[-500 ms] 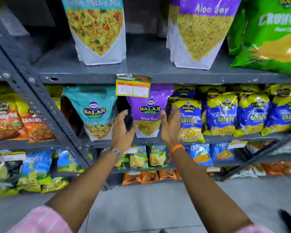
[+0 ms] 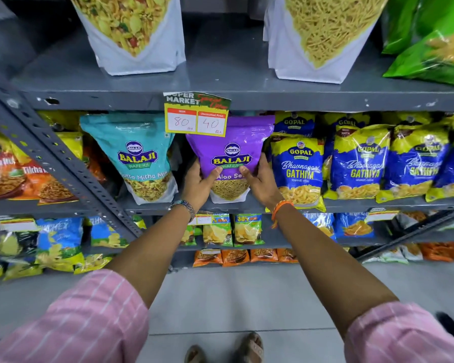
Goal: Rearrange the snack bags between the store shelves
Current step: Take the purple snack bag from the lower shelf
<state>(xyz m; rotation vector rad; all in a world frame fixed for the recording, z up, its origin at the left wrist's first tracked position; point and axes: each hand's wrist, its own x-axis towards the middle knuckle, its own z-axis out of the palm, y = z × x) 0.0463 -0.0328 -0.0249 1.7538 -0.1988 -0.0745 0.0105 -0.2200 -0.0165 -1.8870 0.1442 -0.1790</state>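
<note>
Both hands now clasp purple snack bag [image 2: 230, 155] on middle shelf [image 2: 351, 204]; half a second earlier they hovered open, just short of it. Left hand [image 2: 198, 183] grips bag's left edge, thumb across front; right hand [image 2: 260, 179] grips right edge likewise. Bag upright, base apparently resting on shelf, between teal bag [image 2: 139, 153] and blue-yellow packs [image 2: 296, 166], top tucked behind price tag [image 2: 196, 115]. Grasp looks secured; lift-out toward another shelf likely next.

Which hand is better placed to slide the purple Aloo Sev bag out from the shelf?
Neither clearly: the left hand and right hand both grip the purple Aloo Sev bag at its lower sides, so both together.
</note>
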